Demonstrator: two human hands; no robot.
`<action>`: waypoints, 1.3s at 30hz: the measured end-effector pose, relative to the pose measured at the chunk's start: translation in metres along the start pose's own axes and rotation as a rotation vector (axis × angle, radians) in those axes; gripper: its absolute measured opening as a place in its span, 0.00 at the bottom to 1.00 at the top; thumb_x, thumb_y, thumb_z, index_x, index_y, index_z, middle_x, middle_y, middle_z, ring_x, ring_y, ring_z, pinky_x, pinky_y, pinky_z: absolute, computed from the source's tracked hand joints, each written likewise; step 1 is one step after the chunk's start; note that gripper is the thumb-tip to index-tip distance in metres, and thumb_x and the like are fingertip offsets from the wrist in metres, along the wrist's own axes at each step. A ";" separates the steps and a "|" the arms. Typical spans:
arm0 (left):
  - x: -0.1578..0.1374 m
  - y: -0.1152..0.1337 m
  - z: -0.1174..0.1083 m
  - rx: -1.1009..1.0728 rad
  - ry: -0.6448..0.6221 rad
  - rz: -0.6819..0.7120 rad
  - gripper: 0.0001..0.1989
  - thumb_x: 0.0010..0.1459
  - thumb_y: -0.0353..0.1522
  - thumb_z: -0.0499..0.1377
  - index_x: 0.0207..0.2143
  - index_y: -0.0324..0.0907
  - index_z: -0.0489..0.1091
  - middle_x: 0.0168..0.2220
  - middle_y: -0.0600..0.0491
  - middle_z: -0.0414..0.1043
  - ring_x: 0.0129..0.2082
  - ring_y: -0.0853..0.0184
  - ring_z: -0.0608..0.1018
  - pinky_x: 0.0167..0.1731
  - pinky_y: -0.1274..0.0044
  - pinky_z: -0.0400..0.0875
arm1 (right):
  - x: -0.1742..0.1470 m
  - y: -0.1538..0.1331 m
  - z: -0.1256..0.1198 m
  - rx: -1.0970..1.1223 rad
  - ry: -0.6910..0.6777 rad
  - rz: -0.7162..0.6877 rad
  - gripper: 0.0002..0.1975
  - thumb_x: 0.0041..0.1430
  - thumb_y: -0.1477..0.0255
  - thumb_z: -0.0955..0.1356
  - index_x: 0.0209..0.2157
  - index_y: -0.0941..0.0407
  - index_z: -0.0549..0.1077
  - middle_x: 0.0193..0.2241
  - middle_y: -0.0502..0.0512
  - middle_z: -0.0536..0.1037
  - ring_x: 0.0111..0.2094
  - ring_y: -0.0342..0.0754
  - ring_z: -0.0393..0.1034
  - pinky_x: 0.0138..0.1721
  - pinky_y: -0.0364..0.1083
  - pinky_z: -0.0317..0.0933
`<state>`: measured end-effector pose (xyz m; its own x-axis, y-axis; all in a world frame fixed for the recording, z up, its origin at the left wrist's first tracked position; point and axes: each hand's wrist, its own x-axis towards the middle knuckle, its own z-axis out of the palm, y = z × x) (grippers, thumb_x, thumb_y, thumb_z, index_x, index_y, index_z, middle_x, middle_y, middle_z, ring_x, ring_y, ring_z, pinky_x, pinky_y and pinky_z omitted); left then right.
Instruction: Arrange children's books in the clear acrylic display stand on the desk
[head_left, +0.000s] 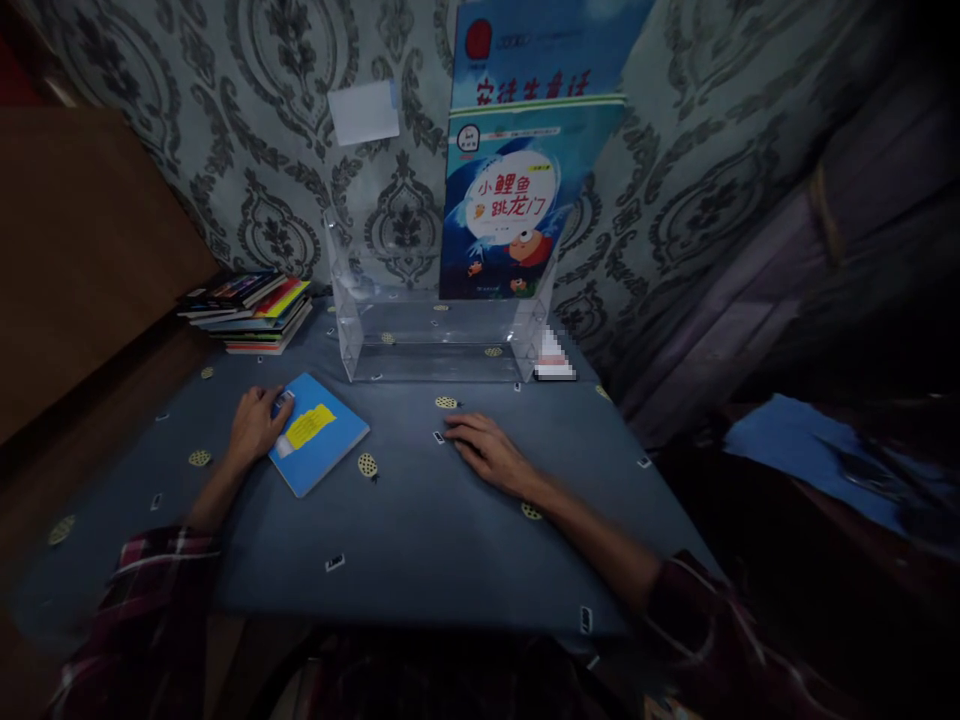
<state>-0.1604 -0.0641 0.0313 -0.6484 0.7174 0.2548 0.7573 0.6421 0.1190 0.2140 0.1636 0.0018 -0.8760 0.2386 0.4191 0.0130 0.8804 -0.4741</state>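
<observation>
My left hand (256, 424) is at the left edge of a blue book (341, 432) with a yellow patch on its cover. Its fingers and thumb are closed over that edge, and the book lies at an angle on the table. My right hand (487, 452) rests on the patterned tablecloth (420, 560), fingers stretched out and apart, holding nothing. Beyond both hands stands a clear acrylic book rack (427, 365). Two blue picture books stand upright at its right side, the front one (495, 270) partly covering the rear one (551, 60).
A stack of books (251, 312) sits at the back left. Right of the rack lies a small white item, blurred out (555, 358). A white card (364, 112) is on the patterned wall behind. Past the table's right edge is a blue cloth-like sheet (810, 455).
</observation>
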 end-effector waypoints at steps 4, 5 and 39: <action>-0.008 0.017 0.000 -0.046 -0.013 0.083 0.29 0.65 0.43 0.48 0.59 0.36 0.72 0.46 0.42 0.71 0.49 0.53 0.74 0.53 0.65 0.69 | 0.000 -0.003 -0.002 -0.013 -0.016 0.011 0.14 0.69 0.75 0.63 0.49 0.54 0.77 0.55 0.62 0.77 0.55 0.56 0.73 0.57 0.61 0.68; -0.010 0.020 0.000 -0.061 -0.014 0.104 0.28 0.65 0.43 0.48 0.59 0.37 0.72 0.46 0.42 0.71 0.49 0.53 0.74 0.53 0.66 0.69 | 0.000 -0.004 -0.003 -0.016 -0.020 0.012 0.14 0.69 0.74 0.63 0.49 0.54 0.77 0.55 0.62 0.77 0.55 0.56 0.73 0.57 0.61 0.68; -0.025 0.190 0.027 -0.475 -0.143 0.647 0.22 0.67 0.41 0.54 0.57 0.41 0.73 0.46 0.46 0.71 0.49 0.57 0.73 0.54 0.64 0.68 | -0.003 -0.001 -0.001 -0.011 0.097 0.262 0.20 0.72 0.73 0.58 0.60 0.54 0.71 0.57 0.62 0.76 0.57 0.57 0.70 0.59 0.60 0.64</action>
<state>-0.0026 0.0470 0.0220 -0.0503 0.9552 0.2915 0.9169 -0.0716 0.3926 0.2171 0.1623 0.0022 -0.7917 0.4966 0.3557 0.2390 0.7877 -0.5678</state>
